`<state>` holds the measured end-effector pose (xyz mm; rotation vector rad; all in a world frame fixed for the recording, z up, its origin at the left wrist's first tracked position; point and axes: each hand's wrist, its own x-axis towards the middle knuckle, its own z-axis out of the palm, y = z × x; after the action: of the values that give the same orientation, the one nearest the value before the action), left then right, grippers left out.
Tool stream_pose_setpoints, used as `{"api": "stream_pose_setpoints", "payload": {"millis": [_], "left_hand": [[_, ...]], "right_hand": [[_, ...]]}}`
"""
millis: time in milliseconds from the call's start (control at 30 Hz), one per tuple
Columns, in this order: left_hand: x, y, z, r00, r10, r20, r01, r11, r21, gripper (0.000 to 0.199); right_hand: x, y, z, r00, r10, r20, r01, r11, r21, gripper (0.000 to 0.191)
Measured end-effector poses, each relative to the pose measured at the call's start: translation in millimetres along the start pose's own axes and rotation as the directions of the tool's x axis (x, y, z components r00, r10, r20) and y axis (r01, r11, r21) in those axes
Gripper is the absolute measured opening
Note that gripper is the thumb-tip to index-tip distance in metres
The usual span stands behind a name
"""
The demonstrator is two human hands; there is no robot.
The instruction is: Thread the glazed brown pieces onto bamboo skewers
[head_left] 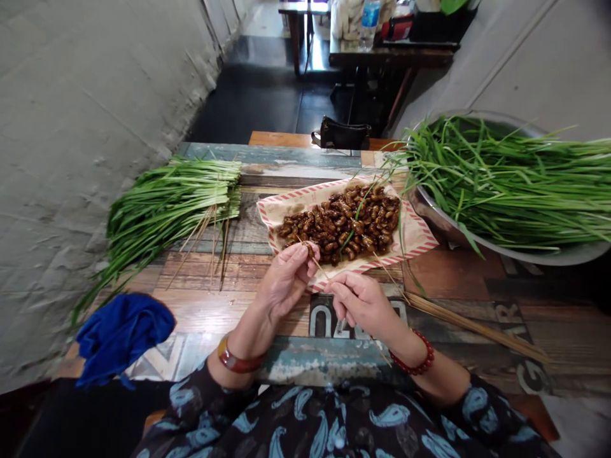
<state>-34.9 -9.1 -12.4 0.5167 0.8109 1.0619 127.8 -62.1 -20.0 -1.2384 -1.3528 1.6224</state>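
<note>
Between both hands (287, 272) (361, 300), skewer (321, 268), pupae (331, 222) beyond

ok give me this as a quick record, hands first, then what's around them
left hand: pinching a brown piece at the far end of a thin skewer
right hand: gripping the same skewer
ahead: stripe-edged paper bearing a heap of glossy brown pieces
left side: green stalks; blue cloth nearer the person
right side: metal bowl of long green leaves; skewer bundle
beyond: black bag
</note>
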Motion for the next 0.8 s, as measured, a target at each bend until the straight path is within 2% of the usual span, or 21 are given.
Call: {"api": "stream_pose_setpoints", "payload": {"millis": [233, 367, 533, 800], "left_hand": [[0.6, 0.8, -0.3, 1.000, -0.005, 0.005, 0.005, 1.000, -0.007, 0.023], [1.0, 4.3, -2.6, 1.000, 0.020, 0.023, -0.020, 1.000, -0.013, 0.032], [1.5, 5.9, -5.4, 0.999, 0.025, 0.024, -0.024, 1.000, -0.018, 0.023], [1.7, 4.7, -3.7, 1.000, 0.024, 0.007, -0.024, 1.000, 0.004, 0.023]], "right_hand": [[0.7, 0.0, 0.0, 1.000, -0.024, 0.001, 0.024, 1.000, -0.005, 0.027], [1.2, -0.4, -0.4, 0.999, -0.022, 0.024, 0.022, 1.000, -0.003, 0.029], [1.1, -0.9, -1.2, 0.999, -0.016, 0.052, 0.013, 0.999, 0.047, 0.030], [1.3, -1.8, -0.5, 0.999, -0.043, 0.027, 0.042, 0.999, 0.027, 0.029]]}}
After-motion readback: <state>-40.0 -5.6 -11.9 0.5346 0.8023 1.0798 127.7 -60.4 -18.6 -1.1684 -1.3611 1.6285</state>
